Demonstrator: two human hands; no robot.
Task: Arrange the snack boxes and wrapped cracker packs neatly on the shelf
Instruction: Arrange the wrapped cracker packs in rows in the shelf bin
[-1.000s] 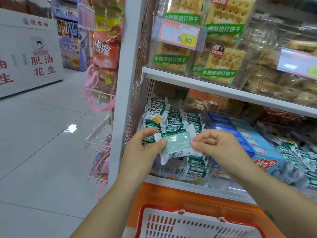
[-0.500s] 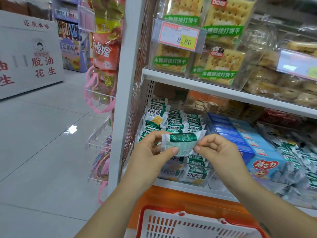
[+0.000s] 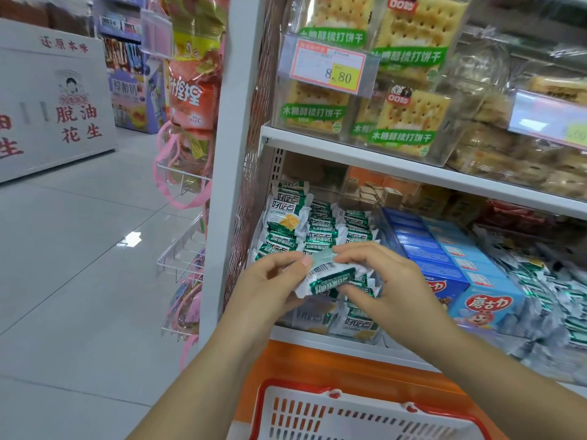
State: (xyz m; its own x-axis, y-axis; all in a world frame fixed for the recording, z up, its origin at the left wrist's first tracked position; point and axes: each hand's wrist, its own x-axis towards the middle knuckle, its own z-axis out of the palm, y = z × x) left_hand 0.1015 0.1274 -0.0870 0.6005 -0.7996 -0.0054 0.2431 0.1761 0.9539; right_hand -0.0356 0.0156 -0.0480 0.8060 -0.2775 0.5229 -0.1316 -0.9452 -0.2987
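A green and white wrapped cracker pack is pinched between both hands, its barcode side up, just above the front of the lower shelf bin. My left hand grips its left end and my right hand holds its right end. Behind it stand rows of the same green cracker packs in a clear bin. Blue snack boxes sit in rows to the right. Part of the held pack is hidden under my fingers.
A white shelf board above carries clear boxes of soda crackers and a price tag. Loose green packs pile at the right. A red and white basket lies below. Hanging snack bags and wire racks flank the left post.
The pack has been turned over from its flat back face to an edge-on, barcode-up pose, and both hands have lowered it toward the front of the bin.
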